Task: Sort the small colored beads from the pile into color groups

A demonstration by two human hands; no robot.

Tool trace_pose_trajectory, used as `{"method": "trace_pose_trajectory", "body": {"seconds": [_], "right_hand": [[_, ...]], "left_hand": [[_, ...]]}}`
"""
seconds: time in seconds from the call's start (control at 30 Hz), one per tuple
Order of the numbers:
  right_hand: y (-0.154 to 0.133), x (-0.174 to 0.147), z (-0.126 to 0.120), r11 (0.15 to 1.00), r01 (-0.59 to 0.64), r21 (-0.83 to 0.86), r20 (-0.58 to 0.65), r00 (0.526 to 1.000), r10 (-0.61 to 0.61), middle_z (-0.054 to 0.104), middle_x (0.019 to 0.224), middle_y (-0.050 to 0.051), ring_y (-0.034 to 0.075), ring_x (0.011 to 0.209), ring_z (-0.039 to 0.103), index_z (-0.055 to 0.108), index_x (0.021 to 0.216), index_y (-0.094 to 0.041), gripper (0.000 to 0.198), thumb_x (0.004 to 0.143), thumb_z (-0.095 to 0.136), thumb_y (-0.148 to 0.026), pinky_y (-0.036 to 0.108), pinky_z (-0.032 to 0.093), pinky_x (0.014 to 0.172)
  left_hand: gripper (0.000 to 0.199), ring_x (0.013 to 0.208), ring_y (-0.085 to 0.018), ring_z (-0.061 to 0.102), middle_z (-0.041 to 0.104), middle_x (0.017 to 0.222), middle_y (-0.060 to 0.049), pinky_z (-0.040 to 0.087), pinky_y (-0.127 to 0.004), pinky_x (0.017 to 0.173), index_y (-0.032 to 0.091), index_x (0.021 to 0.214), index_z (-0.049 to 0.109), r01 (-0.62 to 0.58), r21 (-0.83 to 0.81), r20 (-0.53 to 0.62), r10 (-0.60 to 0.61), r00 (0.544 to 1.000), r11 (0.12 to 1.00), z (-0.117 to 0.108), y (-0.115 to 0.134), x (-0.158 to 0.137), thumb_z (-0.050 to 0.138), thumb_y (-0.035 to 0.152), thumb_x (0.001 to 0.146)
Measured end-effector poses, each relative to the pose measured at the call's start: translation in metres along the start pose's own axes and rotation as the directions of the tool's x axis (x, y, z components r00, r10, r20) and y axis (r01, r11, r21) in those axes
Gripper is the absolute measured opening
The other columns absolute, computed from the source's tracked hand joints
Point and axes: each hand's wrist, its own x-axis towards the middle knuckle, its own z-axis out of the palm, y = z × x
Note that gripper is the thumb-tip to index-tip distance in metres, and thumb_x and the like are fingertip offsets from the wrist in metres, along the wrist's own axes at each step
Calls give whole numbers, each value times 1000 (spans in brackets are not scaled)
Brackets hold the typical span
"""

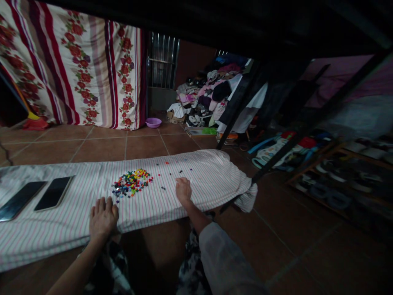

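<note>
A heap of small, brightly coloured beads or pieces (pixel 133 181) lies on a striped cloth (pixel 211 176) spread over a long, low surface. My left hand (pixel 103 217) rests flat at the cloth's near edge, fingers stretched out, just below the heap. To the right of the heap, my right hand (pixel 183 190) is low over the cloth with its fingers curled together. Whatever it may pinch is too small or hidden to see. Around it are several loose pieces, among them a dark pair (pixel 163 188) to its left and others farther back.
Two dark-screened phones, a nearer-centre one (pixel 53 194) and another (pixel 20 200), lie on the left. Beyond are a purple basin (pixel 153 122), a clothes pile (pixel 208 96) and a floral curtain (pixel 82 69). A dark slanted post (pixel 276 153) and a shoe rack (pixel 319 168) stand right.
</note>
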Motion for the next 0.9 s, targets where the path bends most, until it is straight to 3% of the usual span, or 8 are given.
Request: {"method": "trace_pose_trajectory", "body": {"seconds": [0.07,0.17,0.33,0.5,0.73,0.9], "right_hand": [[12,4,-5,999,-22,-24,2,1000,22,66,106,12,23,100,58,73,106,-19,33,86,50,-8,34,46,90],[22,8,-9,998,6,-57,115,993,1,69,100,10,20,96,60,74,103,-17,33,83,50,-4,30,45,90],[22,10,-6,997,62,-53,233,971,-48,70,107,10,18,103,61,74,103,-15,31,86,50,-5,26,45,93],[18,10,-4,999,42,-23,227,973,-36,69,107,10,17,101,62,75,102,-16,34,85,48,-3,25,45,94],[15,8,-7,1000,23,13,175,984,-25,67,109,11,17,102,62,71,116,-16,46,82,44,-1,25,46,95],[3,9,-8,996,70,58,103,992,-75,65,108,10,18,103,61,72,111,-17,42,83,45,-3,27,48,95]], "left_hand": [[54,138,-32,41,49,145,-20,30,-45,113,6,138,51,-9,-2,-18,9,1000,1000,1,0,0,28,28,95],[53,137,-32,42,51,143,-20,32,-45,111,6,137,53,-17,-1,-55,17,998,1000,5,-2,0,29,27,94],[51,135,-32,44,53,140,-21,34,-46,110,7,134,56,-25,-6,-103,25,994,1000,12,-4,0,31,27,94],[50,134,-33,46,54,140,-21,34,-46,110,6,133,57,-34,-3,-116,33,993,999,15,-5,2,32,27,94],[48,134,-33,45,53,140,-22,35,-47,109,6,132,58,-35,-39,-92,31,995,999,10,-5,3,37,26,93],[43,126,-28,52,58,134,-16,39,-42,102,14,127,61,16,-143,-69,-26,997,990,1,-7,10,37,27,93]]}}
